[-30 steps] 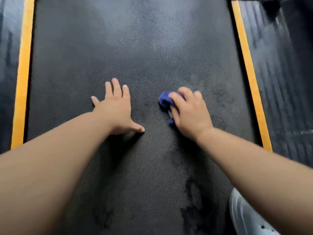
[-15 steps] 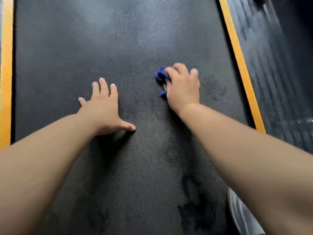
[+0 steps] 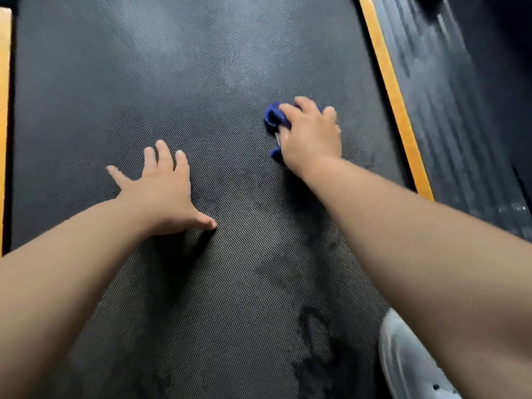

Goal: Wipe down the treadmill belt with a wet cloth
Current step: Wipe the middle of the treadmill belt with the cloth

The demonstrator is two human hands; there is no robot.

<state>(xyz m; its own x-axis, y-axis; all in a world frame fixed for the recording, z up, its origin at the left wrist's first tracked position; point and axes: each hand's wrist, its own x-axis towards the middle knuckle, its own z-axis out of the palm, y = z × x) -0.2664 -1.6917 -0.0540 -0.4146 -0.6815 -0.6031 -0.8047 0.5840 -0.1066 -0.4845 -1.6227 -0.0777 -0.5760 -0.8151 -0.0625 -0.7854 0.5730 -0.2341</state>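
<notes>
– As my right grip [image 3: 312, 136] curls its fingers round the blue cloth [image 3: 273, 116], it holds the cloth down on the treadmill belt [image 3: 201, 82].
– Where on the belt is the cloth?
– Up on the right half, near the yellow stripe [image 3: 394, 93] but not touching it. Most of it hides under my fingers.
– And your left grip [image 3: 164, 191]?
– It lies flat on the belt with its fingers spread wide, and it holds nothing. It is well apart from the cloth.
– What else do you see?
– Dark, wet-looking patches [image 3: 313, 367] low on the belt, and a white shoe [image 3: 403, 358] just beside them, partly under my right arm.
</notes>
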